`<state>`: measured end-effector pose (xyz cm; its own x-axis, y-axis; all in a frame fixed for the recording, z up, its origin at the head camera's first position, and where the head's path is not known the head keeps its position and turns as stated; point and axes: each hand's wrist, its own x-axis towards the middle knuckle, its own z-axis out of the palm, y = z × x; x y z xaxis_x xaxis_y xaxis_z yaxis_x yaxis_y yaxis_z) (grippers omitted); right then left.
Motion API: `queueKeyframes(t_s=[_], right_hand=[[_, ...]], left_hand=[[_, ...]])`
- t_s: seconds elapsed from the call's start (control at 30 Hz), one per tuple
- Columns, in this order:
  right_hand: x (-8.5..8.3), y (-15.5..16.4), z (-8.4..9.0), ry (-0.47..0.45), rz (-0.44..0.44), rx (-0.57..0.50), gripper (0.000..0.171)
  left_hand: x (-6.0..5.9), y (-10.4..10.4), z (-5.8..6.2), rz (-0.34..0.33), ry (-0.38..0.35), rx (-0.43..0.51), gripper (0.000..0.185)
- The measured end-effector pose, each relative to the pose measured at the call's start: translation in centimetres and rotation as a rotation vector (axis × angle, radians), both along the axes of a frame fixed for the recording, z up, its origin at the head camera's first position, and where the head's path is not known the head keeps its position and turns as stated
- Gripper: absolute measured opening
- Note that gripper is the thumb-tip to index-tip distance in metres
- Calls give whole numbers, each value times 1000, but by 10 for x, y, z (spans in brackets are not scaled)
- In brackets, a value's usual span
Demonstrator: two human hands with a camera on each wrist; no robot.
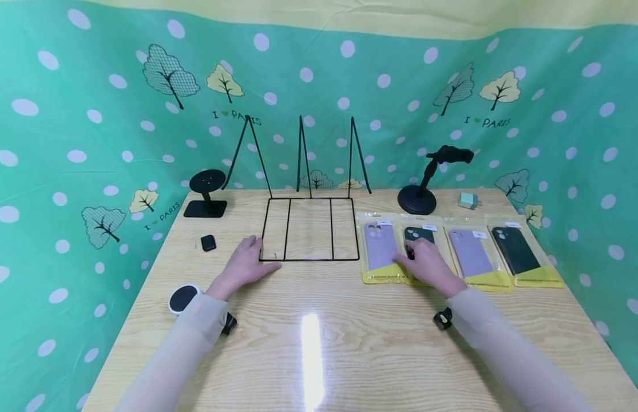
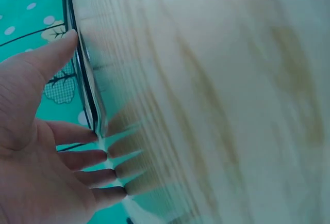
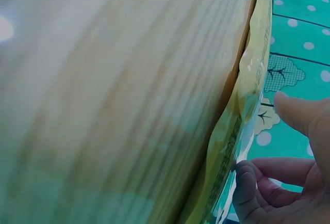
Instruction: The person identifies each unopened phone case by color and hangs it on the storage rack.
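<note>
My left hand (image 1: 245, 263) rests at the front left corner of a black wire rack (image 1: 309, 260), fingers and thumb extended. In the left wrist view its fingertips meet the table and the thumb tip (image 2: 72, 35) overlaps the dark wire. My right hand (image 1: 427, 264) is over a bagged dark phone case (image 1: 417, 232), second from the left in a row. Its fingers (image 3: 247, 182) bend down onto the clear bag while the thumb (image 3: 294, 111) stands apart. Beside it lie a bagged purple phone case (image 1: 380, 245), another purple case (image 1: 470, 252) and a black case (image 1: 515, 250).
Behind the rack's base rise its inverted-V uprights (image 1: 352, 154). Black stands flank it: one with an oval head (image 1: 207, 182), one with a clamp-like top (image 1: 424, 183). A light blue block (image 1: 468, 200), small black square (image 1: 207, 242) and white-rimmed disc (image 1: 183, 298) lie on the table (image 1: 267, 355).
</note>
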<state>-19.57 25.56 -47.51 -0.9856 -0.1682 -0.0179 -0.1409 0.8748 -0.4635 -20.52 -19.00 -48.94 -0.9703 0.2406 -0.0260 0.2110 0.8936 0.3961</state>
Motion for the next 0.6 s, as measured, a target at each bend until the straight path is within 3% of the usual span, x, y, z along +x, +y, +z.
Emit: queueKeyframes(t_s=[0.33,0.5,0.6], right_hand=[[-3,-8,-1,16,8,23,60],[-4,-13,-4,25,-4,27,37],[-5,-18,-6,21,-13,43,38]], left_hand=[[-1,3,2,13,13,-34,79],[-1,4,2,19,19,-65,79],[0,4,1,23,12,-73,80]])
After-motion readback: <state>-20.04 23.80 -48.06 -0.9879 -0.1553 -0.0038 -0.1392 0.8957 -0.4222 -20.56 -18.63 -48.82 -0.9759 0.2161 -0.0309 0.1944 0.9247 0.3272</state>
